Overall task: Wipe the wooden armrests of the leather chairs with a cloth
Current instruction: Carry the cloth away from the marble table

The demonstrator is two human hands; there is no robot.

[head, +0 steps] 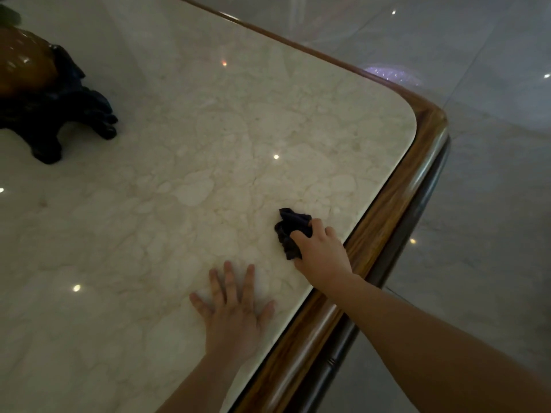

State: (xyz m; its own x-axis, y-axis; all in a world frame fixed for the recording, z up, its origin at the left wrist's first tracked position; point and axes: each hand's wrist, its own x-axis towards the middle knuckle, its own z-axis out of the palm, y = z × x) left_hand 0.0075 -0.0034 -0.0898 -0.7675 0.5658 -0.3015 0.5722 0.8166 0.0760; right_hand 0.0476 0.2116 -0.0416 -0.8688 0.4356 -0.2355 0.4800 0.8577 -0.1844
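Your right hand [320, 253] has its fingers [301, 234] clenched over the dark cloth [290, 231], which lies bunched on the marble desk [208, 129] close to its wooden rim [384, 216]. Your left hand [235, 311] rests flat just beside it, fingers spread and holding nothing. The cloth looks light, soft and limp, so it will fold wherever you squeeze; gather it in the palm from above, as a wad. Crumpled like this it has no firm heading, though its longer run seems to go from the far side toward you. No chair or armrest is in view, and the dim light hides the weave
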